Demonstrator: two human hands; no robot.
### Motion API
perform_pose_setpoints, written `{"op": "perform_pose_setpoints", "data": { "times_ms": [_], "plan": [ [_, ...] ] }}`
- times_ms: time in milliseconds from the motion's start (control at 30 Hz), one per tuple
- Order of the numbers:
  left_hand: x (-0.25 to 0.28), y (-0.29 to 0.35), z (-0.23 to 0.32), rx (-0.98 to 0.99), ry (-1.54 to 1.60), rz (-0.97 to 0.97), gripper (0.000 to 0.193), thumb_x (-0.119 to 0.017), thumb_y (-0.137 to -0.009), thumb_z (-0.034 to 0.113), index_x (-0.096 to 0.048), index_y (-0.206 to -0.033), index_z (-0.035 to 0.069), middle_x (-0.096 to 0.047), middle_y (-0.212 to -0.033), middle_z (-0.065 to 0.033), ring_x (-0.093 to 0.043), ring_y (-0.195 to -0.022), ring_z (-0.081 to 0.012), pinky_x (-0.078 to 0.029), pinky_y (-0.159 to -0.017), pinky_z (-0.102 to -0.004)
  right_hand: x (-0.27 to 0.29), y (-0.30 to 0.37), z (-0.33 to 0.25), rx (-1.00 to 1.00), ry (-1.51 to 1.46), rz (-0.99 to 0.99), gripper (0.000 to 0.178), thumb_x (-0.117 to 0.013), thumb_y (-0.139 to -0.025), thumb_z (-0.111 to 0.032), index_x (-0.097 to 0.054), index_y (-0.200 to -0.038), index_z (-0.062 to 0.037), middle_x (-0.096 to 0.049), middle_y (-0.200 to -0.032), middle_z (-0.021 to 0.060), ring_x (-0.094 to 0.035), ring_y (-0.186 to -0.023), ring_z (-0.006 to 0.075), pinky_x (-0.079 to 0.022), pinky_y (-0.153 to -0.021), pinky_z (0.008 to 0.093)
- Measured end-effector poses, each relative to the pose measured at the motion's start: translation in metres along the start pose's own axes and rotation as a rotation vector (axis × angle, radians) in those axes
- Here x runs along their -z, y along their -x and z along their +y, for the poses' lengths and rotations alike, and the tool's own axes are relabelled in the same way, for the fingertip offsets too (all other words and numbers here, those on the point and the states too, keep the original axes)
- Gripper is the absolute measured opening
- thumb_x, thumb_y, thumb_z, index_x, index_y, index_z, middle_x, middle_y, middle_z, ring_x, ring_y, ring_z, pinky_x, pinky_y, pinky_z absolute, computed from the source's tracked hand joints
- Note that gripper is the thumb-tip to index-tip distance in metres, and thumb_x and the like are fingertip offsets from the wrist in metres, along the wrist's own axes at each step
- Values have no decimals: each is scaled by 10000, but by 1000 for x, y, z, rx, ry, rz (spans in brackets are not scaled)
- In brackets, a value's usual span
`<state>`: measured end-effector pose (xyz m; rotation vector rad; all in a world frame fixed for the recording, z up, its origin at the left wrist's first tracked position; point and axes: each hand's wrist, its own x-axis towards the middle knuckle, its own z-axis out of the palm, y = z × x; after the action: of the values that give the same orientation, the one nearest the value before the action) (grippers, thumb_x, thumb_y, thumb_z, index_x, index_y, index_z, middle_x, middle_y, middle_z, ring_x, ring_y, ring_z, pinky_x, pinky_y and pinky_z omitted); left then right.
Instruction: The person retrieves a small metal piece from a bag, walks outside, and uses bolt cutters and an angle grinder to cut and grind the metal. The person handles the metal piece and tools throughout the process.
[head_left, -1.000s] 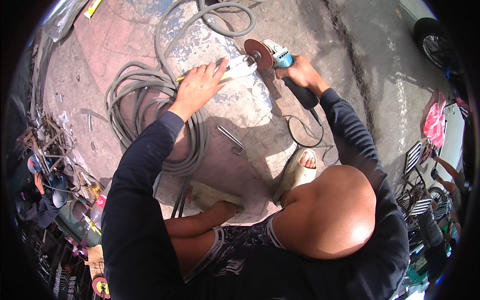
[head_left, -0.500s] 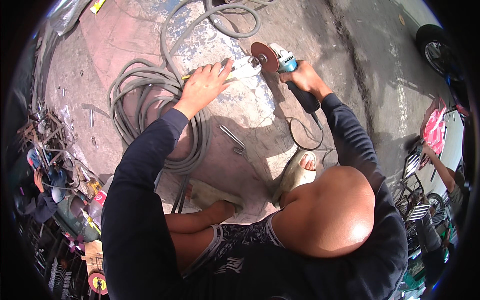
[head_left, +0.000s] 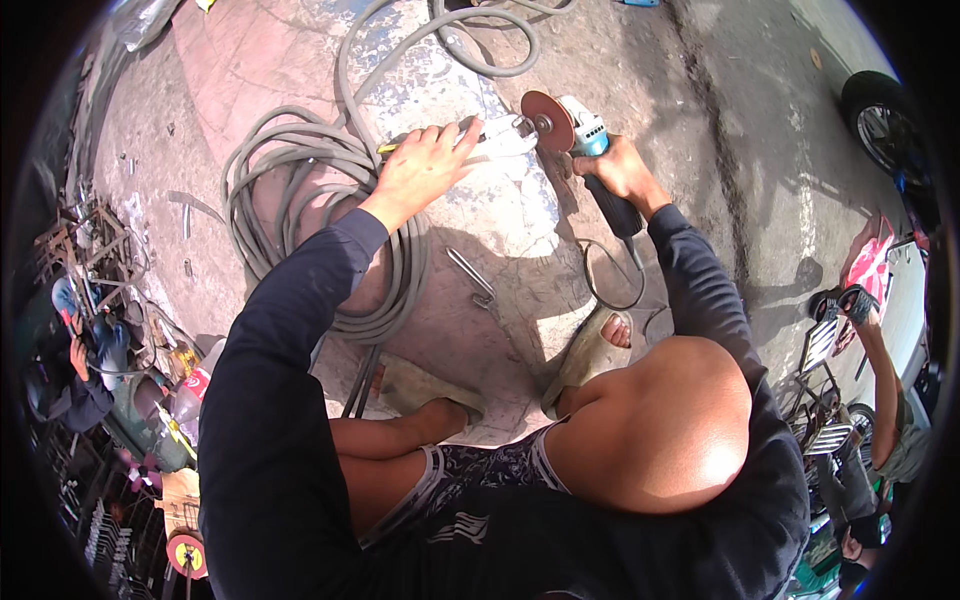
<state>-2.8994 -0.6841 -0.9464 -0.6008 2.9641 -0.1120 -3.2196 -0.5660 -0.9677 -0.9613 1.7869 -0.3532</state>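
My right hand (head_left: 622,172) is wrapped round the dark rear grip of an angle grinder (head_left: 592,134) with a teal and silver head. Its reddish-brown disc (head_left: 545,108) faces left, beside a small metal piece (head_left: 522,126). That piece sits at the jaw end of what looks like a pair of locking pliers (head_left: 496,144), pale in the glare, with a bit of yellow at the other end. My left hand (head_left: 425,168) lies over the pliers' handles, closed on them from above. Glare hides whether the disc touches the metal piece. No sparks show.
A grey hose (head_left: 290,140) lies coiled at the left. A bent metal rod (head_left: 470,275) lies before my feet, and the grinder's cord (head_left: 595,280) loops near my right sandal (head_left: 595,350). A person's hand (head_left: 80,352) shows far left; a motorcycle wheel (head_left: 885,125) stands far right.
Both hands, the grinder and the pliers sit slightly lower and further right in the picture, along with the hose and floor. The grips are unchanged. At the far right, another person's arm and foot have shifted.
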Motion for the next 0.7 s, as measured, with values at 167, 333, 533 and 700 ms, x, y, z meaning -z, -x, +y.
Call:
{"op": "perform_pose_setpoints", "data": {
  "times_ms": [167, 333, 533, 700],
  "plan": [
    [1, 0, 0, 2, 12, -9, 737, -669, -948, 467, -427, -1543, 106, -583, -1041, -62, -629, -935, -207, -549, -809, -346, -4, -1, 10, 10, -24, 1, 435, -820, -681, -302, -722, -899, 60, -745, -833, 169, -713, -795, 248, -550, -765, 399],
    [0, 0, 0, 7, 6, -7, 750, -683, -936, 453, -420, -1546, 105, -584, -1046, -65, -632, -931, -214, -552, -824, -350, -7, -1, 20, 9, -31, 1, 476, -817, -678, -313, -715, -945, 68, -747, -847, 182, -718, -802, 265, -552, -775, 405],
    [0, -1, 0, 7, 7, -16, 763, -679, -941, 445, -396, -1562, 104, -595, -1067, -77, -642, -946, -226, -557, -828, -355, -6, -2, 25, -15, 36, 14, 541, -819, -667, -351, -717, -988, 72, -751, -878, 213, -734, -844, 314, -558, -815, 419],
    [2, -2, 0, 20, 29, -45, 763, -671, -947, 448, -390, -1569, 109, -602, -1084, -83, -647, -959, -227, -558, -827, -358, -6, -9, 20, 5, 30, 1, 536, -821, -672, -365, -726, -975, 66, -754, -914, 225, -739, -880, 324, -560, -830, 412]
  ]
}}
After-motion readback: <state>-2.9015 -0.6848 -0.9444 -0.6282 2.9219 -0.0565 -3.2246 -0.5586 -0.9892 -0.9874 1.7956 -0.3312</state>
